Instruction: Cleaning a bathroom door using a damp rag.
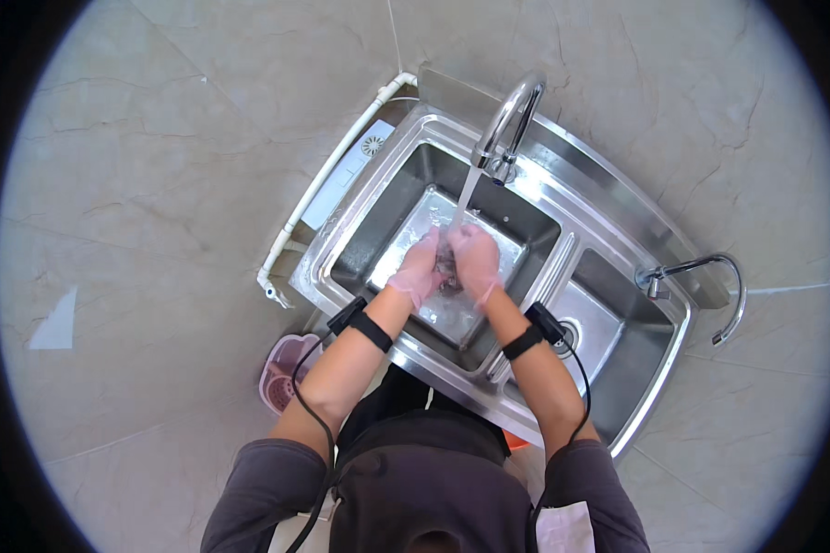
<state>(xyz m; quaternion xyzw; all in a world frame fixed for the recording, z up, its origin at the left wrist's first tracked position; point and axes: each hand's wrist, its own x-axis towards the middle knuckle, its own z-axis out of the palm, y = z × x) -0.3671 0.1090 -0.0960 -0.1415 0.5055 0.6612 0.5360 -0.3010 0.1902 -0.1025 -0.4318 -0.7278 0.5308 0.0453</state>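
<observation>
Both my hands, in thin see-through gloves, are down inside the left basin [350, 269] of a steel double sink. A stream of water [468, 195] from the tall curved faucet [516, 109] falls on them. Between my left hand [420, 268] and my right hand [477, 264] is a small dark, wet bundle [447, 267], perhaps cloth; splashing water and blur hide its kind. The fingers of both hands curl in around it, closed. Water glints on the basin floor beneath them.
The right basin [632, 355] has a drain and its own curved faucet [724, 286]. A white pipe [327, 166] runs along the sink's left side. On the floor, a pink mop bucket [284, 373] stands by my left arm. Cables hang from bands on both wrists.
</observation>
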